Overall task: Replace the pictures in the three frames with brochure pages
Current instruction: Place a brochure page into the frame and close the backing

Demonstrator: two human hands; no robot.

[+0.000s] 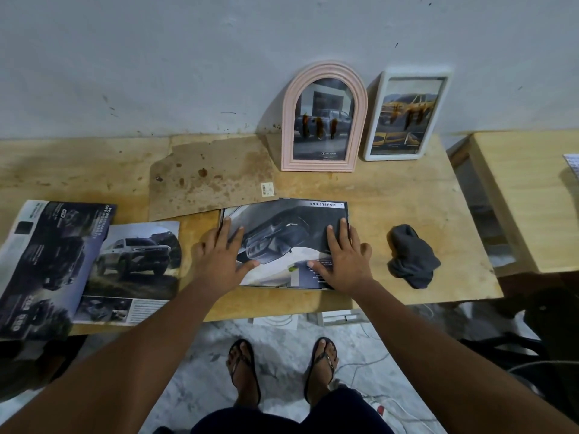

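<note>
Head view: left hand, right hand fingers spread flat, pressing brochure page on table

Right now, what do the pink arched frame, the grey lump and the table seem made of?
Pink arched frame: matte plastic or painted wood, ridged moulding; can't tell which. Grey lump: soft cloth, crumpled folds. Table: pale wood or laminate, stained, grain visible.
</note>
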